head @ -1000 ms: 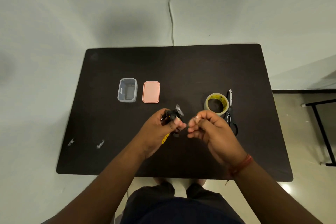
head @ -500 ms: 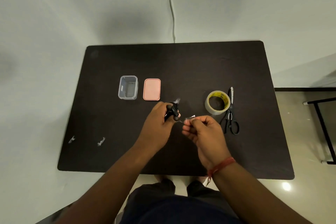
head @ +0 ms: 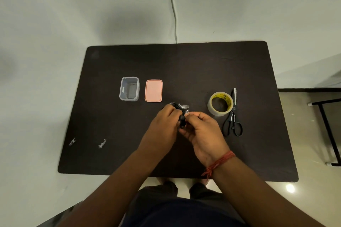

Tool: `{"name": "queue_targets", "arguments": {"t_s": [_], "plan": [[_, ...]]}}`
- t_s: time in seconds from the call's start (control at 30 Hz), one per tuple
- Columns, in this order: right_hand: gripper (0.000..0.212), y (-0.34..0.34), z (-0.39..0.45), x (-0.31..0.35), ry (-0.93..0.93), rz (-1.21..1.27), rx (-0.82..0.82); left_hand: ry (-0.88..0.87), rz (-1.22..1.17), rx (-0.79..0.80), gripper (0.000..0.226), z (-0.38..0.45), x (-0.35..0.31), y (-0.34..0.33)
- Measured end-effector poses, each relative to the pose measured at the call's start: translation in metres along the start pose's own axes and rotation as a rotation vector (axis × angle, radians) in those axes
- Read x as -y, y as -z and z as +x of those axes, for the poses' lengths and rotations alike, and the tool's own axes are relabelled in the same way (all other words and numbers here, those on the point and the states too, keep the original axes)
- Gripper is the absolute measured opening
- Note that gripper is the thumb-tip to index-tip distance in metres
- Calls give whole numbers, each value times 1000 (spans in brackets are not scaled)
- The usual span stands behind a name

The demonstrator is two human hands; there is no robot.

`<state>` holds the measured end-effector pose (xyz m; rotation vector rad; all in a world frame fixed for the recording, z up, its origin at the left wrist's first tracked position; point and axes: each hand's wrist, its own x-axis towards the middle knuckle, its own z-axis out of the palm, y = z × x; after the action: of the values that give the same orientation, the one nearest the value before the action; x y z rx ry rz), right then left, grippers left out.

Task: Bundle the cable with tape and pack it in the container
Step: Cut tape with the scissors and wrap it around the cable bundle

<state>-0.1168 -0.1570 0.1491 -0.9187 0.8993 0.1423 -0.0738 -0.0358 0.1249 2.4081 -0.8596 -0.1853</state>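
Both hands meet mid tabletop (head: pixel 184 64): left hand (head: pixel 162 125) grip closed on cable (head: pixel 181 119), right hand (head: pixel 203 127) pinching tape piece (head: pixel 184 106) onto it. Container (head: pixel 129 89), lid (head: pixel 153 90) far left.

I see a dark brown tabletop (head: pixel 184 64) and a pink lid (head: pixel 153 90). The tape roll (head: pixel 220 104) has a yellow core, beside black-handled scissors (head: pixel 232 121).

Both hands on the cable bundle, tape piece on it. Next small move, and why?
Probably press the loose clear tape strip down around the coiled black cable: left hand and right hand both grip the bundle, and the tape end sticks up unsealed.
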Motion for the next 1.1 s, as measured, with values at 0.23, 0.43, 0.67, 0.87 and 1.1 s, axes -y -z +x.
{"name": "queue_targets", "arguments": {"t_s": [0.23, 0.43, 0.67, 0.87, 1.1], "plan": [[14, 6, -4, 6, -19, -41, 39, -25, 27, 118, 33, 0, 3, -4], [27, 23, -2, 5, 359, -598, 166, 83, -172, 130, 11, 5, 2, -3], [33, 54, 15, 18, 1083, -1491, 224, 219, -491, 394, 13, 5, 4, 14], [25, 59, 24, 29, 1111, -1407, 490, 278, -564, 437, 24, 2, 1, 18], [20, 63, 24, 38, 984, -1413, 568, 274, -570, 386, 6, 0, -3, 12]]}}
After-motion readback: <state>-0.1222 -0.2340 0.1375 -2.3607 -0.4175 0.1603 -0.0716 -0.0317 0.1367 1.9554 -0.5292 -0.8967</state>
